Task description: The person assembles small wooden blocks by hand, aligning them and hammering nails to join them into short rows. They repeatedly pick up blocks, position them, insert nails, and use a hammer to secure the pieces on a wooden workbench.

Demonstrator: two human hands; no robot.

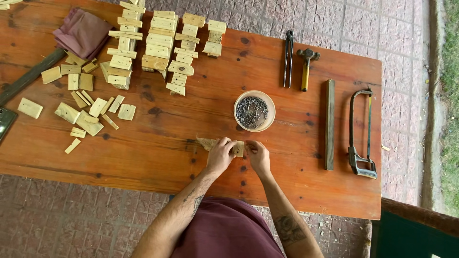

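Left hand (220, 155) and right hand (258, 155) both pinch one small wooden block (238, 148) between them. Block's long axis runs left-right on tabletop (158, 153); bowl of nails (254, 111) just beyond.

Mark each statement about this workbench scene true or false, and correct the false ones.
1. Both hands, left hand and right hand, hold small pale wooden pieces together. True.
2. The round white bowl of dark nails sits on the brick floor. False: it stands on the orange-brown wooden table.
3. The metal-framed hacksaw lies at the table's right end. True.
4. The hammer with the yellowish handle is in the right hand. False: it lies untouched beside the black pincers.
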